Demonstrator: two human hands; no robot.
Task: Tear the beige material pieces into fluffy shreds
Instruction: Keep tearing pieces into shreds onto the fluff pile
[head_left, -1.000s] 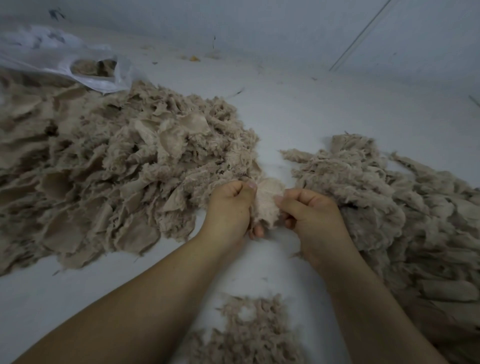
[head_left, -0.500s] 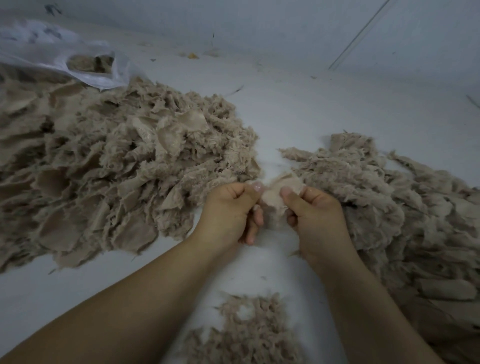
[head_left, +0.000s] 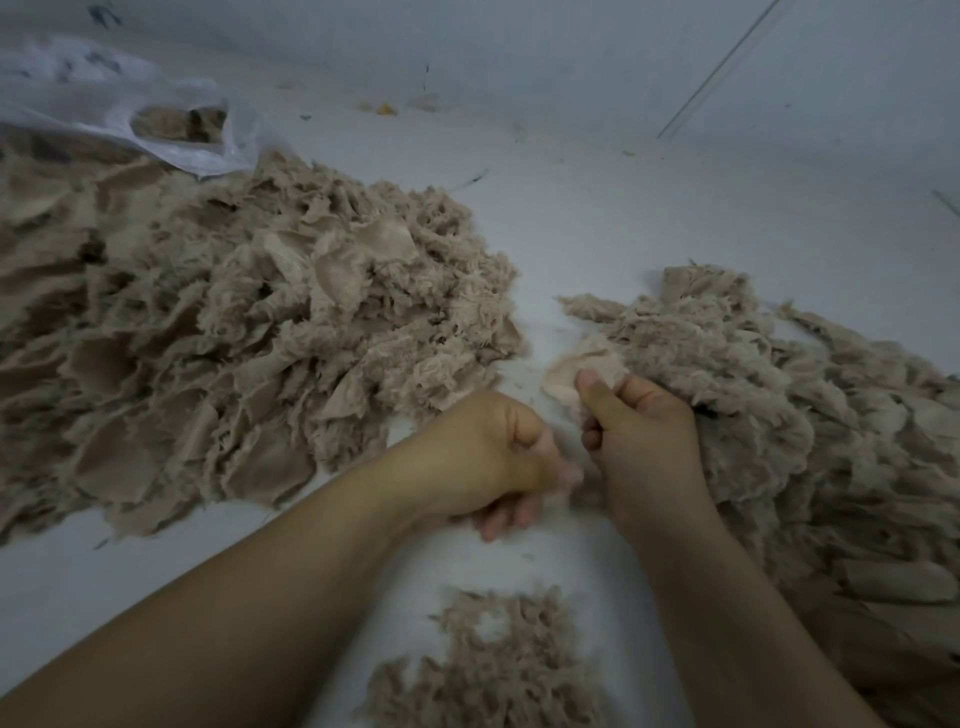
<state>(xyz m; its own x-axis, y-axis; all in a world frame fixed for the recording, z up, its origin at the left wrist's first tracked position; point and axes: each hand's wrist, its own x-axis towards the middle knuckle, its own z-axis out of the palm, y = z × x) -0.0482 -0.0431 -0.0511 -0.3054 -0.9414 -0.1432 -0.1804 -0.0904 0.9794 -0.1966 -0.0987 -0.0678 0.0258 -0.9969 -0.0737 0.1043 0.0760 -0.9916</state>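
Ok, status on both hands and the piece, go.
Right hand pinching beige piece by thumb. Left hand curled, blurred, grip unclear. Piles either side, nothing blocking.

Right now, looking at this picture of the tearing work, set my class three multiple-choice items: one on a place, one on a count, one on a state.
1. Where does the white plastic bag lie?
A. far left, behind the big heap
B. between the hands
C. near right corner

2. How many separate heaps of beige material are on the white surface?
A. one
B. three
C. five

3. What is the right hand doing?
A. lying flat and open
B. pinching a beige piece under its thumb
C. gripping the bag

Key: 1 A, the bag sits past the left heap. 2 B, the left heap, the right heap and the small near heap. 3 B, the thumb presses the piece against curled fingers, while the left hand is curled below it.
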